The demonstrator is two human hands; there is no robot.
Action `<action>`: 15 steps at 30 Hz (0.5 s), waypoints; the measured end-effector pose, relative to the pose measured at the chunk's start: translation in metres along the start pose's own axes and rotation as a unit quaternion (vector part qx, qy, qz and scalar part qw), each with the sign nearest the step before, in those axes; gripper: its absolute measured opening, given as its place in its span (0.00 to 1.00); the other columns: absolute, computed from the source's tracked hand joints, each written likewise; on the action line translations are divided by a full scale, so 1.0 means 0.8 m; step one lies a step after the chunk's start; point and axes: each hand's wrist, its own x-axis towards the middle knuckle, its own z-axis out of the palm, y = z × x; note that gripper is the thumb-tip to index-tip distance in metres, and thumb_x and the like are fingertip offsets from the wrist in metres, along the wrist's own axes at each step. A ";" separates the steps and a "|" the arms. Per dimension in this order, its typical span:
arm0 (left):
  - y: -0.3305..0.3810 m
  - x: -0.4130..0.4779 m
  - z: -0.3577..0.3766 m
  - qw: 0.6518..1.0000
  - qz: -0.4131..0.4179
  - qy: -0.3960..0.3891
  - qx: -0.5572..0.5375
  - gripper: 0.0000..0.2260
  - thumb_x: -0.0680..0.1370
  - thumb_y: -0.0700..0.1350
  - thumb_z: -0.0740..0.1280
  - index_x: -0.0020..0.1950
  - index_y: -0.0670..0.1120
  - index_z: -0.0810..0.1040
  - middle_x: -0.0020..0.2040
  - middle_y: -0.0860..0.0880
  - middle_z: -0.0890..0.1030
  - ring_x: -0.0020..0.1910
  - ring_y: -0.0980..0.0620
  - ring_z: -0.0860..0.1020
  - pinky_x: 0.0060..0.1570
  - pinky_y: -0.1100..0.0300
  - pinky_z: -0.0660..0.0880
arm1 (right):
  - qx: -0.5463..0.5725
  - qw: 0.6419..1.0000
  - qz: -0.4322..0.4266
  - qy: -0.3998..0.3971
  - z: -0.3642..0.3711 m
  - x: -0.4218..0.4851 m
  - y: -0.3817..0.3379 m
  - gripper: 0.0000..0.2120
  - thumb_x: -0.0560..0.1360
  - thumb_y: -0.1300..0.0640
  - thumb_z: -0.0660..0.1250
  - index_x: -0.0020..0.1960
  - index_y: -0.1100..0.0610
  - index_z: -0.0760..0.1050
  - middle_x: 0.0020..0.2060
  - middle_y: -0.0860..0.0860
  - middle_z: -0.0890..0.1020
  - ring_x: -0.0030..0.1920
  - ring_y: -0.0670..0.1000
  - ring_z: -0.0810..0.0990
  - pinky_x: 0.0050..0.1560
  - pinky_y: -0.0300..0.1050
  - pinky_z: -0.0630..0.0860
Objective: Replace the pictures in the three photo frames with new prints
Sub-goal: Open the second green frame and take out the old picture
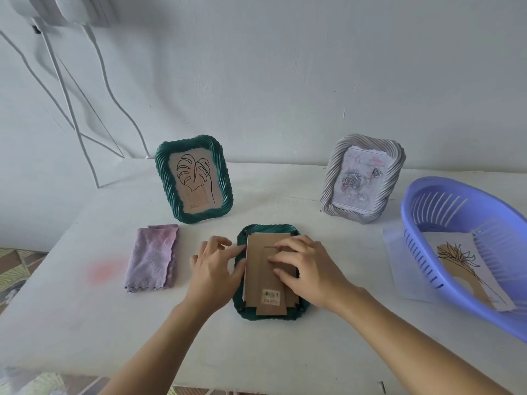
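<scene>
While two frames are standing upright at the back of the white table (85, 309), the third is lying face down at the front and is being worked on.

Item: green frame, upright (194, 179), rear left; showing a leaf line drawing. Whether this is a new or old print cannot be told.
Item: grey frame, upright (362, 179), rear right; showing a rose picture, same uncertainty.
Item: green frame, face down (242, 309), front centre; its brown backing board (258, 269) is lying in the recess, barcode label toward the person. Judged mid-step: backing either being seated or being freed.
Item: print with a flower sketch (467, 269), lying in the purple basket (445, 201), far right, well apart from both hands.
Item: folded lilac cloth (152, 256), left, untouched.

Left hand (214, 266): resting against the frame's left edge, fingers pressing there, gripping nothing enclosed.
Right hand (308, 266): lying flat on the backing board, fingertips pressing down, not clenched.
</scene>
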 end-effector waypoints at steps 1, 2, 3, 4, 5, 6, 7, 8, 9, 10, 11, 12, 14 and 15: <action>-0.002 0.001 0.003 1.000 -0.003 0.000 0.011 0.14 0.80 0.54 0.66 0.66 0.58 0.78 0.58 0.53 0.73 0.61 0.52 0.70 0.56 0.51 0.64 | -0.004 1.000 -0.003 0.000 0.001 0.000 0.001 0.11 0.76 0.48 0.69 0.57 0.45 0.82 0.61 0.43 0.78 0.63 0.48 0.72 0.60 0.52 0.71; -0.003 0.001 0.005 1.000 -0.002 0.002 0.009 0.14 0.80 0.56 0.65 0.65 0.58 0.79 0.58 0.54 0.72 0.61 0.51 0.70 0.56 0.51 0.63 | -0.006 1.000 -0.003 0.000 0.001 0.001 0.001 0.10 0.75 0.48 0.70 0.56 0.46 0.82 0.60 0.43 0.78 0.63 0.48 0.72 0.60 0.52 0.71; -0.004 0.002 0.007 1.000 0.003 0.010 0.007 0.14 0.80 0.57 0.65 0.64 0.58 0.79 0.58 0.54 0.72 0.61 0.52 0.70 0.56 0.52 0.61 | -0.004 1.000 -0.003 0.000 0.002 0.001 0.002 0.10 0.75 0.48 0.70 0.56 0.45 0.82 0.60 0.42 0.78 0.62 0.48 0.73 0.60 0.52 0.71; -0.005 0.003 0.009 1.000 0.011 0.017 0.011 0.15 0.79 0.60 0.64 0.63 0.59 0.80 0.57 0.55 0.73 0.61 0.52 0.71 0.55 0.52 0.60 | 0.002 1.000 -0.003 -0.001 0.002 0.002 0.003 0.10 0.75 0.48 0.70 0.56 0.45 0.82 0.60 0.42 0.78 0.62 0.48 0.73 0.61 0.52 0.71; -0.007 0.003 0.010 0.999 0.020 0.021 0.024 0.18 0.78 0.64 0.61 0.63 0.59 0.80 0.57 0.55 0.73 0.60 0.52 0.71 0.55 0.52 0.60 | 0.009 1.000 -0.004 -0.004 0.001 0.003 0.004 0.10 0.75 0.47 0.70 0.56 0.45 0.82 0.60 0.42 0.79 0.61 0.47 0.73 0.61 0.51 0.71; -0.008 0.003 0.012 0.999 0.027 0.022 0.039 0.21 0.77 0.67 0.59 0.63 0.59 0.79 0.57 0.56 0.72 0.58 0.53 0.71 0.54 0.52 0.59 | 0.019 1.000 -0.006 -0.004 0.000 0.003 0.007 0.11 0.75 0.47 0.70 0.56 0.46 0.83 0.59 0.42 0.79 0.61 0.47 0.74 0.61 0.49 0.72; -0.009 0.003 0.014 0.998 0.033 0.024 0.054 0.24 0.76 0.69 0.58 0.63 0.59 0.78 0.57 0.56 0.72 0.58 0.53 0.71 0.54 0.52 0.59 | 0.033 0.999 -0.005 -0.003 -0.002 0.004 0.010 0.11 0.75 0.48 0.70 0.56 0.46 0.83 0.58 0.42 0.80 0.60 0.46 0.74 0.61 0.47 0.72; -0.010 0.004 0.015 0.997 0.035 0.028 0.061 0.25 0.75 0.71 0.57 0.64 0.59 0.78 0.57 0.56 0.72 0.58 0.53 0.71 0.54 0.52 0.59 | 0.053 0.999 0.001 0.001 -0.004 0.006 0.013 0.11 0.75 0.50 0.71 0.57 0.48 0.83 0.58 0.43 0.81 0.59 0.45 0.75 0.62 0.45 0.72; -0.011 0.004 0.015 0.997 0.034 0.032 0.056 0.25 0.74 0.71 0.58 0.64 0.59 0.77 0.58 0.56 0.72 0.58 0.53 0.70 0.54 0.52 0.59 | 0.077 0.997 0.013 0.012 -0.007 0.007 0.018 0.11 0.75 0.53 0.71 0.57 0.50 0.83 0.57 0.44 0.81 0.58 0.44 0.77 0.62 0.43 0.73; -0.011 0.005 0.015 0.998 0.034 0.032 0.045 0.25 0.74 0.71 0.58 0.65 0.60 0.75 0.58 0.56 0.71 0.58 0.54 0.70 0.54 0.53 0.59 | 0.086 0.995 0.024 0.034 -0.009 0.008 0.023 0.10 0.75 0.56 0.72 0.56 0.52 0.83 0.55 0.44 0.82 0.57 0.44 0.77 0.61 0.42 0.74; -0.011 0.006 0.015 0.998 0.039 0.027 0.028 0.25 0.75 0.70 0.59 0.67 0.61 0.73 0.60 0.56 0.70 0.59 0.55 0.69 0.55 0.53 0.59 | 0.075 0.994 0.034 0.066 -0.011 0.011 0.029 0.09 0.74 0.59 0.72 0.54 0.53 0.84 0.52 0.45 0.82 0.55 0.45 0.78 0.59 0.42 0.75; -0.011 0.007 0.016 0.998 0.052 0.020 0.014 0.25 0.75 0.69 0.59 0.69 0.62 0.71 0.61 0.56 0.69 0.60 0.56 0.69 0.56 0.54 0.59 | 0.047 0.993 0.041 0.097 -0.012 0.014 0.035 0.08 0.74 0.61 0.72 0.52 0.54 0.84 0.50 0.46 0.82 0.53 0.47 0.78 0.56 0.44 0.76; -0.010 0.008 0.019 0.996 0.087 0.009 0.008 0.21 0.77 0.65 0.59 0.70 0.64 0.70 0.66 0.56 0.68 0.62 0.56 0.68 0.58 0.52 0.60 | 0.020 0.991 0.061 0.119 -0.015 0.022 0.048 0.08 0.73 0.61 0.73 0.52 0.55 0.84 0.47 0.48 0.82 0.50 0.50 0.77 0.53 0.46 0.76; -0.010 0.008 0.021 0.995 0.101 0.009 0.013 0.19 0.78 0.63 0.60 0.69 0.65 0.72 0.69 0.57 0.68 0.64 0.55 0.68 0.57 0.50 0.62 | 0.022 0.992 0.071 0.105 -0.017 0.026 0.053 0.09 0.73 0.60 0.73 0.53 0.55 0.84 0.47 0.47 0.82 0.50 0.51 0.77 0.53 0.46 0.75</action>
